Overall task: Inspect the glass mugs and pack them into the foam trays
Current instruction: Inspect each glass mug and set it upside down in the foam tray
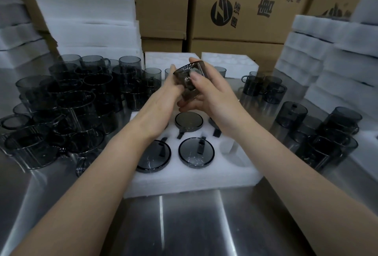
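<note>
A smoky grey glass mug [189,75] is held tilted above the table between both hands. My left hand [163,96] cups it from the left and my right hand [206,94] grips it from the right, thumb across its side. Below lies a white foam tray [190,180] with several mugs set upside down in its round pockets, such as one [196,152] at the front middle. A pocket [230,147] at the tray's right holds nothing. Part of the tray is hidden under my arms.
Many loose grey mugs [67,108] crowd the steel table on the left, and more mugs [327,133] stand on the right. Two foam trays [225,61] lie behind. Foam stacks [327,51] and cardboard boxes [245,10] wall the back.
</note>
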`<state>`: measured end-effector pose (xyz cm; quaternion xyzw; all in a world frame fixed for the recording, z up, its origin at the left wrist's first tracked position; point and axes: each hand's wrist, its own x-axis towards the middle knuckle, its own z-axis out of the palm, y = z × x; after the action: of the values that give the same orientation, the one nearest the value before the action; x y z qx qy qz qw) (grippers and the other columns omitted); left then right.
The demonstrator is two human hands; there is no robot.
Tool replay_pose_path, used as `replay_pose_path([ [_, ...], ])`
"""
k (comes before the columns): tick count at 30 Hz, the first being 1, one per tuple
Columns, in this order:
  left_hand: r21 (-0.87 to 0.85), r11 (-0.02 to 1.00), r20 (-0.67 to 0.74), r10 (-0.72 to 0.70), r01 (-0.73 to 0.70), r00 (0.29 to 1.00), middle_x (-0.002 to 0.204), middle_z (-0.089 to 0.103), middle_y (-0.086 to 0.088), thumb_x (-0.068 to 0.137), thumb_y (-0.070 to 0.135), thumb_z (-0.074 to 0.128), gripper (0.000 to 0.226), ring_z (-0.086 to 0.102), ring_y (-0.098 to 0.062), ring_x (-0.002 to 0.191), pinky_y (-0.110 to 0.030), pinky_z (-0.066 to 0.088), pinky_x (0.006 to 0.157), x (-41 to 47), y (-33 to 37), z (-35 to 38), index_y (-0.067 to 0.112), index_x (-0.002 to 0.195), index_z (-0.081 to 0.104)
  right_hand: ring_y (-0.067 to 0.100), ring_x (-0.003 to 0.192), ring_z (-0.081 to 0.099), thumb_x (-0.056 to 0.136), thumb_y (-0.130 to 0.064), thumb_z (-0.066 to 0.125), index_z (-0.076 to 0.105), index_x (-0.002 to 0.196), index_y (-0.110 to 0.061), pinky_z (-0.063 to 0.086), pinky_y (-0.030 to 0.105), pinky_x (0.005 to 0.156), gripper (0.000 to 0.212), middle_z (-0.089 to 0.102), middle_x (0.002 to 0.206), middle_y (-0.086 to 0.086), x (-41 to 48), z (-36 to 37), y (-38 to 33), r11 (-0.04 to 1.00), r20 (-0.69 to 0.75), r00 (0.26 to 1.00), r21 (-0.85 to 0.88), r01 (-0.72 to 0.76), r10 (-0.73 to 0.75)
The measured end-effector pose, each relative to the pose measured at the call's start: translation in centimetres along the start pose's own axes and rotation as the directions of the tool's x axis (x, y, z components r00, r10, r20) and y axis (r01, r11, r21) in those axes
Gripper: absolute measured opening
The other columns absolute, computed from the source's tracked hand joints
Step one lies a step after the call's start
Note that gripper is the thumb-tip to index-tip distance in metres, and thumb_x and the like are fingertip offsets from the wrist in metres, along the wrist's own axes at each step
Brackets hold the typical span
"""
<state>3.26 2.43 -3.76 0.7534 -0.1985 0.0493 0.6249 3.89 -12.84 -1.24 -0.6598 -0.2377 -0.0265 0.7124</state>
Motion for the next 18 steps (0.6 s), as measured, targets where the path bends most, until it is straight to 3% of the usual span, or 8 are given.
replay_pose_path([
  [1, 0.025, 0.999, 0.067, 0.039, -0.041, 0.997, 0.159, 0.028, -0.005, 0.101, 0.015, 0.042, 0.056, 0.037, -0.019, 0.140, -0.029, 0.036, 0.110, -0.2, 0.5, 0.0, 0.016, 0.153, 0.020, 0.022, 0.084, 0.070, 0.092, -0.028, 0.057, 0.046, 0.132, -0.025, 0.057, 0.036, 0.067, 0.042, 0.063, 0.116, 0.009, -0.1, 0.0, 0.0, 1.000, -0.008, 1.000, -0.019, -0.001, 0.001],
  [3, 0.127, 0.988, -0.011, 0.087, -0.085, 0.996, 0.155, 0.026, 0.011, 0.084, 0.024, 0.059, 0.084, 0.033, -0.005, 0.140, -0.023, 0.034, 0.110, -0.6, 2.1, 0.9, 0.033, 0.153, 0.013, 0.002, 0.099, 0.066, 0.098, -0.028, 0.054, 0.043, 0.139, -0.024, 0.055, 0.026, 0.074, 0.043, 0.056, 0.129, -0.002, -0.3, 0.0, 0.1, 0.988, -0.036, 0.999, -0.154, 0.018, -0.024],
  [5, 0.341, 0.909, -0.106, 0.288, -0.238, 0.952, 0.139, 0.041, 0.019, 0.076, 0.030, 0.068, 0.084, 0.038, 0.004, 0.131, -0.012, 0.033, 0.105, -1.2, 2.2, 1.0, 0.035, 0.149, 0.028, -0.012, 0.105, 0.057, 0.101, -0.029, 0.049, 0.045, 0.139, -0.020, 0.047, 0.014, 0.089, 0.039, 0.056, 0.125, -0.014, -0.4, 0.1, 0.1, 0.943, -0.041, 0.995, -0.324, 0.072, -0.090],
  [7, 0.497, 0.820, -0.181, 0.418, -0.284, 0.890, 0.116, 0.051, 0.029, 0.071, 0.031, 0.069, 0.068, 0.046, 0.007, 0.114, -0.005, 0.031, 0.097, -0.8, 2.5, 1.2, 0.029, 0.136, 0.050, -0.002, 0.109, 0.057, 0.103, -0.026, 0.044, 0.049, 0.133, -0.014, 0.044, 0.021, 0.099, 0.033, 0.060, 0.119, -0.008, -0.4, 0.3, 0.3, 0.913, -0.026, 0.991, -0.393, 0.108, -0.129],
  [9, 0.515, 0.818, -0.211, 0.410, -0.256, 0.887, 0.105, 0.053, 0.034, 0.068, 0.033, 0.067, 0.061, 0.050, 0.005, 0.105, -0.005, 0.034, 0.093, -0.7, 3.0, 1.3, 0.031, 0.128, 0.058, 0.006, 0.111, 0.058, 0.104, -0.025, 0.041, 0.050, 0.132, -0.013, 0.045, 0.031, 0.101, 0.031, 0.061, 0.118, -0.003, -0.5, 0.6, 0.2, 0.920, -0.026, 0.992, -0.378, 0.107, -0.126],
  [15, 0.441, 0.871, -0.230, 0.343, -0.217, 0.911, 0.118, 0.065, 0.016, 0.064, 0.031, 0.084, 0.072, 0.059, -0.009, 0.112, -0.036, 0.046, 0.101, -1.1, 3.1, 1.2, 0.030, 0.131, 0.058, 0.018, 0.130, 0.051, 0.102, -0.032, 0.038, 0.050, 0.136, -0.021, 0.039, 0.046, 0.111, 0.037, 0.055, 0.138, 0.005, -0.2, 0.4, 0.1, 0.969, -0.061, 0.996, -0.243, 0.048, -0.065],
  [18, 0.414, 0.886, -0.232, 0.327, -0.211, 0.916, 0.121, 0.066, 0.011, 0.064, 0.023, 0.089, 0.076, 0.059, -0.008, 0.115, -0.037, 0.045, 0.103, -1.0, 3.0, 1.2, 0.027, 0.133, 0.058, 0.025, 0.121, 0.059, 0.105, -0.032, 0.033, 0.055, 0.131, -0.027, 0.048, 0.055, 0.100, 0.034, 0.060, 0.133, 0.008, 0.0, 0.1, 0.1, 0.998, -0.069, 0.997, -0.063, -0.022, 0.017],
])
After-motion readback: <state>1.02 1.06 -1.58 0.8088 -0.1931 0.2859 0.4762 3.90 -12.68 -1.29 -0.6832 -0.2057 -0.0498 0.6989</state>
